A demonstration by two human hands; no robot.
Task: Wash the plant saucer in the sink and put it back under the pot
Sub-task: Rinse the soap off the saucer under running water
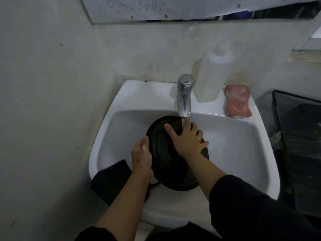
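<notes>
Head view. Sink [231, 146]: white basin, centre of frame. Saucer [166, 159]: black, round, tilted inside the basin at lower centre. Tap [184, 94]: chrome, above the saucer, water running onto it. Left hand [141, 158]: gripped the saucer's left rim, fingers curled around the edge. Right hand [186, 138]: lay flat on the saucer's inner face, fingers spread and straight, under the stream. Bottle [211, 75]: white, on the ledge right of the tap. Sponge [237, 100]: pink, on the ledge right of the bottle.
</notes>
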